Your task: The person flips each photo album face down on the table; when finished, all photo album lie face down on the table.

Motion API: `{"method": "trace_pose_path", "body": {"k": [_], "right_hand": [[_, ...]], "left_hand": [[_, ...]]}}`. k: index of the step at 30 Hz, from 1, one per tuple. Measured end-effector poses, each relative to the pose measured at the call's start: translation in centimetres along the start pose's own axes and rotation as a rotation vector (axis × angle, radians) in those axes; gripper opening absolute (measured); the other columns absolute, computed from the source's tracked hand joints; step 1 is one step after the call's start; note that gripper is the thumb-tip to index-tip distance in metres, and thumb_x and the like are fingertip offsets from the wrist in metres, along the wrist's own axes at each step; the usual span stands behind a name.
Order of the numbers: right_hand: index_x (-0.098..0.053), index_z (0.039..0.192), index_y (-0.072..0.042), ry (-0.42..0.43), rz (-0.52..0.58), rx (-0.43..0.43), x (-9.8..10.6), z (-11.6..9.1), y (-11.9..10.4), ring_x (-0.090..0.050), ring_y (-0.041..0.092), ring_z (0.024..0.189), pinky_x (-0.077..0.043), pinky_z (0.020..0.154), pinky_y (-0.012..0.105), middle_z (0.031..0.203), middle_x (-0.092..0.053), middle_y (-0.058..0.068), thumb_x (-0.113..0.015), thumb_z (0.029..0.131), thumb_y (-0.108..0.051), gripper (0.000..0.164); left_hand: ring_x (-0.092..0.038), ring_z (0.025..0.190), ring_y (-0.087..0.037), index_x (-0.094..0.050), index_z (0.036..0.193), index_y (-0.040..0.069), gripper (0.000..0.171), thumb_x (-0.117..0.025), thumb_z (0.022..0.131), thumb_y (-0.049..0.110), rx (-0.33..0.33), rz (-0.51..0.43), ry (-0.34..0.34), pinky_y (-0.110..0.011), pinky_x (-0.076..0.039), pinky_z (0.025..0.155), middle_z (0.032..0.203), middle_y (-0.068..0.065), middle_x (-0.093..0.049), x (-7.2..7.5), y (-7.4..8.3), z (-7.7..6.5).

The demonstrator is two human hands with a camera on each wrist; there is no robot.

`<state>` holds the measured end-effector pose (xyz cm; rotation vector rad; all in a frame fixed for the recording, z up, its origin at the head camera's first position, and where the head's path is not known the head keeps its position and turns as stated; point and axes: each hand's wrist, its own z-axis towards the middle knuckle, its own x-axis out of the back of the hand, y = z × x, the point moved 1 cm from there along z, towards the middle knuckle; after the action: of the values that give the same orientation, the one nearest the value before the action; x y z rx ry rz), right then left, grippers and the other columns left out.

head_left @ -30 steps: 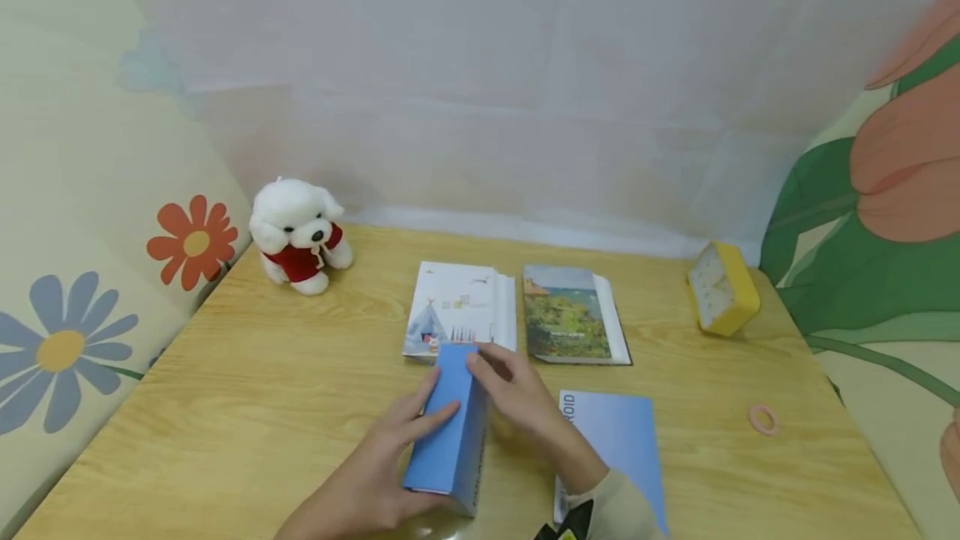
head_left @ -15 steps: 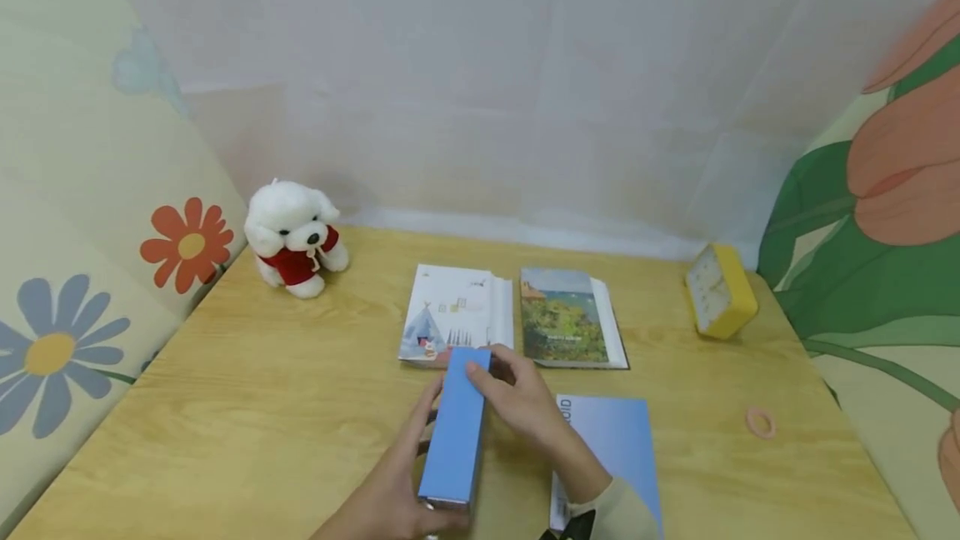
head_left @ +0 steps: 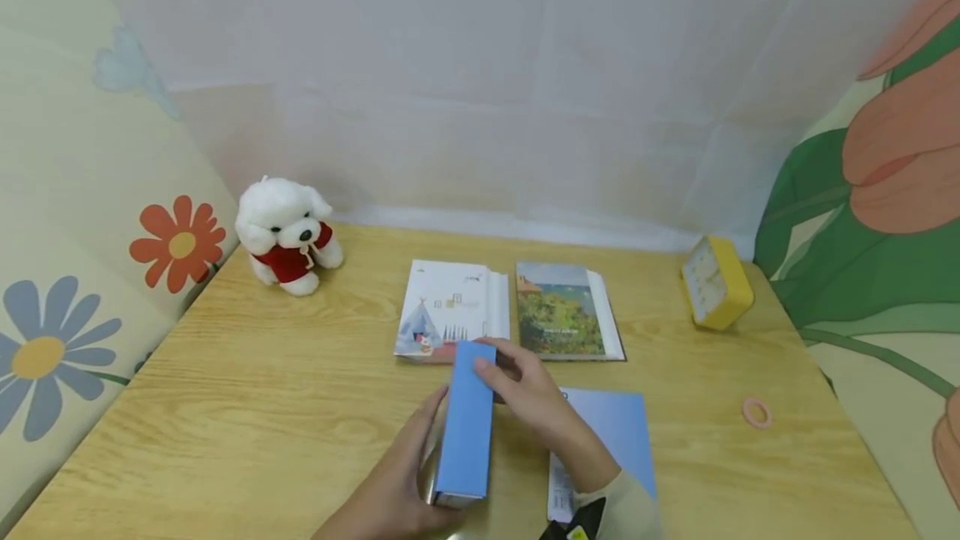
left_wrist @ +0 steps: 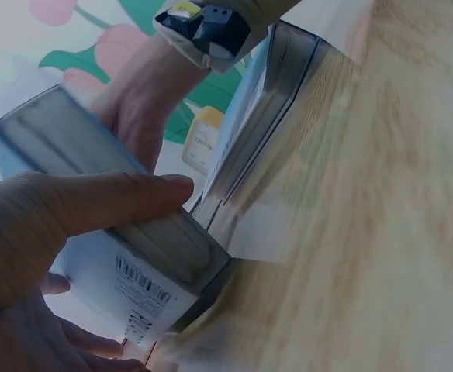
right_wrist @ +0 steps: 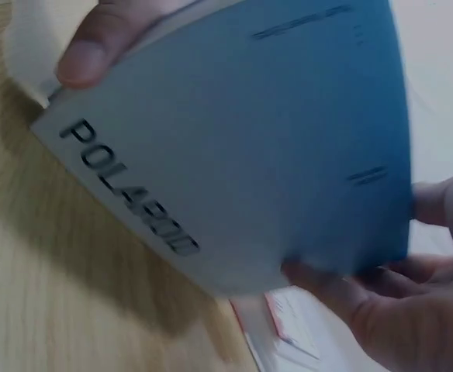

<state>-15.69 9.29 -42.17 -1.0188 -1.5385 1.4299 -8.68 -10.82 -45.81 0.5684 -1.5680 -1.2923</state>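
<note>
Both hands hold a thick blue photo album [head_left: 467,423] on edge above the front of the table. My left hand [head_left: 397,473] grips its near end; in the left wrist view the thumb lies across the page edges [left_wrist: 172,248], and a barcode shows on the cover. Toward the far end, my right hand [head_left: 528,394] holds it with the thumb on the blue narrow side. Black "POLAROID" lettering runs along the cover [right_wrist: 234,139] in the right wrist view. A second blue album [head_left: 615,432] lies flat by the right forearm, which partly covers it.
Behind the hands lie a white album [head_left: 442,302] with a tent picture and a landscape-covered album [head_left: 558,315]. A white plush dog [head_left: 288,236] in red sits back left. At right are a yellow clock [head_left: 716,282] and a pink ring [head_left: 757,412].
The held album has shifted slightly right and turned, so its narrow blue side now stands more upright in view. The left hand moved with it; the right hand keeps its hold at the far end.
</note>
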Motion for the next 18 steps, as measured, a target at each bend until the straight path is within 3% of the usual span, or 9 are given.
{"method": "trace_pose_path", "body": {"k": [4,9,14,18], "right_hand": [[-0.044,0.148,-0.002,0.011,-0.045,-0.021,0.5,-0.1,0.1,-0.057,0.031,0.122,-0.053,0.093,0.040,0.142,-0.050,0.022,-0.050,0.105,-0.019,0.047],[-0.044,0.146,0.004,0.072,-0.275,-0.036,0.0,0.0,0.6,-0.051,0.038,0.128,-0.048,0.100,0.047,0.144,-0.049,0.024,-0.056,0.102,-0.028,0.056],[-0.047,0.146,-0.002,0.084,-0.538,-0.058,-0.7,0.1,1.5,-0.053,0.036,0.127,-0.044,0.103,0.051,0.139,-0.056,0.018,-0.064,0.097,-0.034,0.061],[-0.049,0.145,-0.002,0.101,-0.636,-0.037,-0.9,0.1,2.1,-0.050,0.035,0.130,-0.039,0.107,0.052,0.138,-0.057,0.016,-0.066,0.095,-0.029,0.059]], "left_hand": [[-0.025,0.139,-0.050,-0.016,0.160,0.027,0.128,-0.096,0.060,0.018,0.057,0.088,-0.006,-0.067,-0.030,0.104,0.160,-0.027,-0.012,0.6,0.0,-0.1],[-0.025,0.136,-0.058,-0.031,0.157,0.018,0.119,-0.097,0.058,0.019,0.074,0.190,0.002,-0.069,-0.034,0.100,0.159,-0.031,-0.010,1.4,-0.3,-0.2],[-0.025,0.137,-0.057,-0.045,0.149,0.009,0.107,-0.096,0.055,0.016,0.063,0.320,0.031,-0.068,-0.034,0.101,0.159,-0.028,-0.015,1.8,-0.7,-0.6],[-0.027,0.136,-0.056,-0.050,0.145,0.006,0.100,-0.095,0.056,0.017,0.039,0.384,0.040,-0.067,-0.036,0.100,0.159,-0.027,-0.018,1.9,-0.9,-0.9]]}}
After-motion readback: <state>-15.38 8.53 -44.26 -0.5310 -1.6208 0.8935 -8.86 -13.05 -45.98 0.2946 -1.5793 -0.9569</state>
